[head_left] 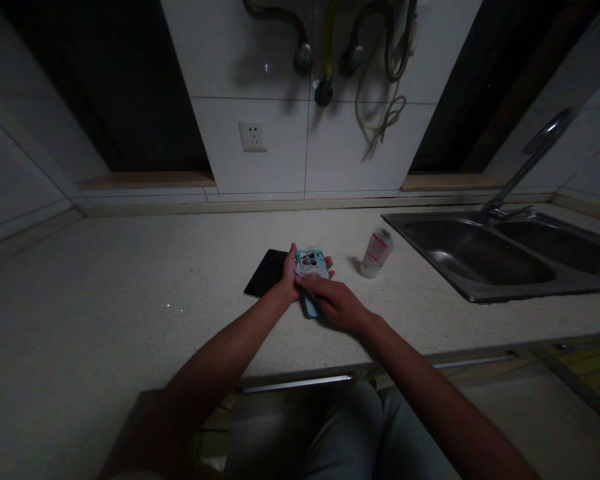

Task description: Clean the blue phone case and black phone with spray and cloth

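Over the counter, a phone in a light blue case (311,307) lies in my left hand (291,280), camera side up. My left thumb runs along its near left edge, and the fingertips show past its right side. Fingers bent, my right hand (336,301) presses a thin whitish tissue (316,268) against the phone's back; the tissue is small and dim, and its folds are hard to make out. Partly behind my left hand, a black tablet-like slab (264,272) rests flat on the counter.
On the pale counter (130,287) stands a clear plastic cup with red print (377,252), right of my hands. Further right is a steel double sink (473,293) with a tall faucet (525,167). A wall socket (252,137) and hanging pipes (325,90) are at the back.
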Demonstrator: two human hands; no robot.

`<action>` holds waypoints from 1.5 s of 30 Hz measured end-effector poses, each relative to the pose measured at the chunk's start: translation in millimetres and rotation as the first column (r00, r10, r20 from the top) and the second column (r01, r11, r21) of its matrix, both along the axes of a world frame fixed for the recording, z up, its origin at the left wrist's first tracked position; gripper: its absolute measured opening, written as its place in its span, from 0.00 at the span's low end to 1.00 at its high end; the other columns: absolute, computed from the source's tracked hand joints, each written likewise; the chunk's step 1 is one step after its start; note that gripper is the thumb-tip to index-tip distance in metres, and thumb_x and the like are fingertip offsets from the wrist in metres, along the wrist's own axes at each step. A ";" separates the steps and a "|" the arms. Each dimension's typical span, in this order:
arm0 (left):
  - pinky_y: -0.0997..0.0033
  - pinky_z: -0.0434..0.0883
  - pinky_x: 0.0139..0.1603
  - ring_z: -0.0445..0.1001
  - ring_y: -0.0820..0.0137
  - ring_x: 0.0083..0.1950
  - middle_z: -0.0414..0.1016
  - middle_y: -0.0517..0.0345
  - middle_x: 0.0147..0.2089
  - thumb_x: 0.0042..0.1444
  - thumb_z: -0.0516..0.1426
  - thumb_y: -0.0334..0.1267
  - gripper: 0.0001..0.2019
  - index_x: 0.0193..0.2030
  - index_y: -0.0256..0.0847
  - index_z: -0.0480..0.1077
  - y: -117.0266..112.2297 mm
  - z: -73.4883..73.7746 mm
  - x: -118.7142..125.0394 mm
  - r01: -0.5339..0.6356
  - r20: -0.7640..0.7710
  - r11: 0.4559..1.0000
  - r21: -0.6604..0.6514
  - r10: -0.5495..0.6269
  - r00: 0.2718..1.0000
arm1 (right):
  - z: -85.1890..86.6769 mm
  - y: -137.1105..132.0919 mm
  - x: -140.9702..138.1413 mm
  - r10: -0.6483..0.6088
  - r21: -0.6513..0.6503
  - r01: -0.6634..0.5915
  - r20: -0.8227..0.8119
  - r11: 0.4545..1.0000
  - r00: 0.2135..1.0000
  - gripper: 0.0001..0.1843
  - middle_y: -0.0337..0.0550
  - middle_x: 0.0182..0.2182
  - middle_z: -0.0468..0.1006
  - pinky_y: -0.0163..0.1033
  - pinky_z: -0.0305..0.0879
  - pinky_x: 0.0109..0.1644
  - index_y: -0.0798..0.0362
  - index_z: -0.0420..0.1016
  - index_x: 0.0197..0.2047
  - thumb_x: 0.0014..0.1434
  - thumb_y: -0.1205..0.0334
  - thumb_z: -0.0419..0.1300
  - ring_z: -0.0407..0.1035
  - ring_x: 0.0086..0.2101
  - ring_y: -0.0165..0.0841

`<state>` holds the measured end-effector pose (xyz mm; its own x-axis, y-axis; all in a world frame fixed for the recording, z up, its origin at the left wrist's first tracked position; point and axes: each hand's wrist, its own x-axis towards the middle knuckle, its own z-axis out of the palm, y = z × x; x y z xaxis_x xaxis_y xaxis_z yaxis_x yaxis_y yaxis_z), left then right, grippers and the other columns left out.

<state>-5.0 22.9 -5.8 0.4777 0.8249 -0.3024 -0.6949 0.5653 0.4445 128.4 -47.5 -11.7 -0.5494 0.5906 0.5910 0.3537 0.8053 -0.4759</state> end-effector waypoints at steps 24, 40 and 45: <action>0.53 0.76 0.38 0.81 0.54 0.36 0.81 0.37 0.37 0.64 0.41 0.63 0.35 0.47 0.31 0.72 3.7 5.2 -0.1 0.070 -0.035 0.998 0.006 -0.069 0.997 | -20.0 -42.8 20.5 -0.352 0.043 0.350 0.158 0.936 0.922 0.34 0.51 0.67 0.64 0.58 0.65 0.65 0.46 0.54 0.73 0.65 0.68 0.53 0.60 0.65 0.46; 0.60 0.75 0.50 0.82 0.59 0.39 0.81 0.47 0.34 0.68 0.47 0.52 0.25 0.43 0.33 0.76 2.6 9.6 7.4 0.084 -0.067 0.996 0.024 -0.082 0.994 | -5.5 23.2 7.4 -0.365 -0.097 0.381 0.151 0.919 0.919 0.41 0.57 0.73 0.48 0.64 0.43 0.72 0.53 0.38 0.76 0.69 0.45 0.49 0.41 0.71 0.48; 0.54 0.72 0.56 0.81 0.57 0.43 0.82 0.47 0.39 0.67 0.47 0.54 0.25 0.47 0.35 0.75 4.0 7.4 9.4 0.115 -0.008 0.993 0.005 -0.115 0.993 | 1.6 30.1 -11.3 -0.354 -0.018 0.363 0.179 0.932 0.918 0.39 0.63 0.71 0.52 0.63 0.45 0.72 0.59 0.43 0.75 0.69 0.48 0.49 0.44 0.71 0.49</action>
<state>4.4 26.9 1.6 0.5672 0.7662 -0.3019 -0.6222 0.6388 0.4525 117.1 -17.4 -10.1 -0.3849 0.7931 0.4721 0.6935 0.5860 -0.4191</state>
